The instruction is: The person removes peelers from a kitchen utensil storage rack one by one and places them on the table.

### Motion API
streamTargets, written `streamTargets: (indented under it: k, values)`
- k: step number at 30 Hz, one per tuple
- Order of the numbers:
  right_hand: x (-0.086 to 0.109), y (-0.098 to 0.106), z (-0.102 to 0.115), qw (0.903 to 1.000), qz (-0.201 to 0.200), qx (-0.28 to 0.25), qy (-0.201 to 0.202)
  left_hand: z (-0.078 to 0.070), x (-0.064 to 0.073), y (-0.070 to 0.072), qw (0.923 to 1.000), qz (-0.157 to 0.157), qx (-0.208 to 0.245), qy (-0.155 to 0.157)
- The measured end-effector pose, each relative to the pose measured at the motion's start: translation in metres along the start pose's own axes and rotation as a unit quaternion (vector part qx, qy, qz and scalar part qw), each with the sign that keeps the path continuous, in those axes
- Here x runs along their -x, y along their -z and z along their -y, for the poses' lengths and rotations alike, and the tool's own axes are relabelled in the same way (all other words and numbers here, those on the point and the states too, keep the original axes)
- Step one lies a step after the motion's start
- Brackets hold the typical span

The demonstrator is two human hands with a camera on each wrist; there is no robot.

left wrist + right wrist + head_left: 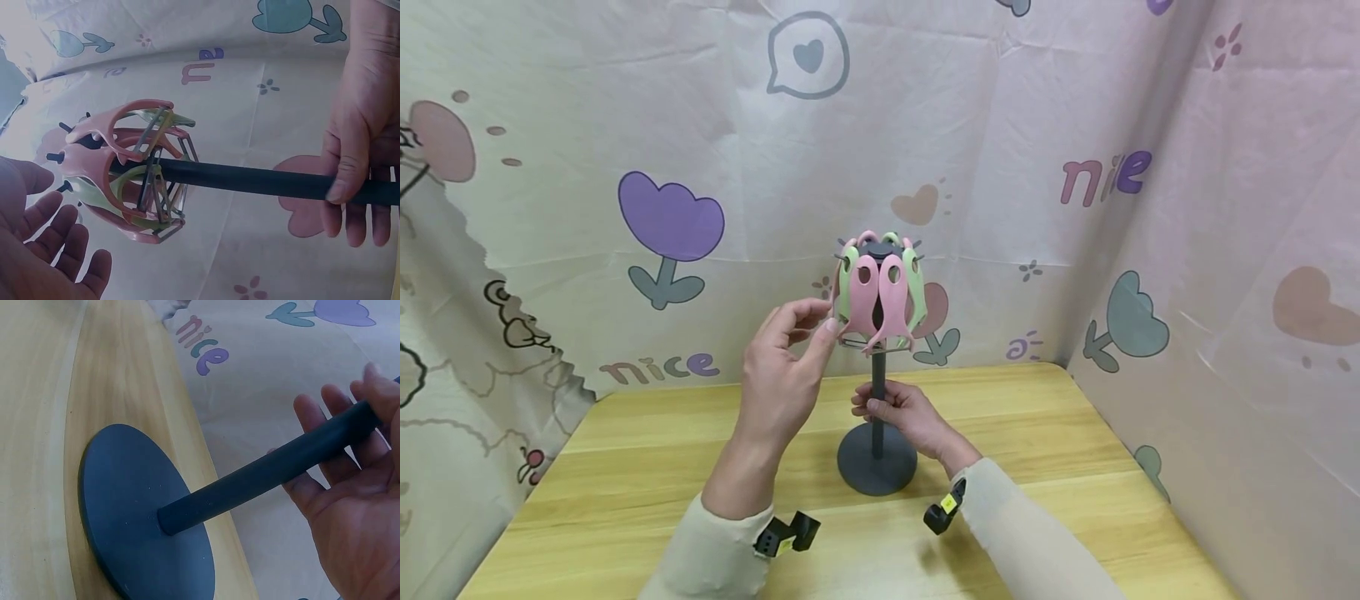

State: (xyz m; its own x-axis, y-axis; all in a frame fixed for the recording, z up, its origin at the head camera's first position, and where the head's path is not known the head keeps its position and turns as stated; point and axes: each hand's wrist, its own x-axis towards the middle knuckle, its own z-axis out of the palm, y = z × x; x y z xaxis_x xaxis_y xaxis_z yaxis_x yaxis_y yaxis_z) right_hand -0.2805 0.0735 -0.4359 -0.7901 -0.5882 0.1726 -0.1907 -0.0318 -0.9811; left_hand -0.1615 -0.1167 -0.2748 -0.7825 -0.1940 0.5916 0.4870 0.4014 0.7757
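Pink peelers (892, 292) and green peelers (103, 192) hang by their handle holes from short pegs around the top of a dark stand (877, 375), blades at the lower end. Just left of them is my left hand (784, 358), fingers spread and slightly bent, with nothing in its grasp; the left wrist view shows its palm (28, 250) beside the pegs. Lower down, my right hand (917, 417) holds the stand's pole (269, 465) between thumb and fingers. The round base (134, 506) sits flat on the table.
The wooden table (647, 467) runs back to a patterned cloth (760, 208) hanging behind it. Another cloth panel (1247, 333) closes the right side. Each sleeve carries a small black camera, one at the left wrist (786, 535) and one at the right (946, 507).
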Motion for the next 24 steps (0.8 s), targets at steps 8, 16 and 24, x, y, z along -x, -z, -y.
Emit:
streamTargets:
  k: [8,16,24]
  values:
    - [-0.0002,-0.0003,0.0032,1.0000,0.002,-0.008,-0.004,-0.0048,0.0011,0.0009,0.9999,0.008,-0.009,0.008]
    - [-0.0016,0.0044,0.0041,0.9997,0.012,-0.006,-0.020,-0.0057,0.0022,0.0009,0.9999,0.012,-0.007,0.004]
    - [-0.0031,0.0068,0.0006,0.9996,0.015,-0.008,-0.023,-0.0095,-0.0003,0.0008,0.9999,0.005,-0.011,0.002]
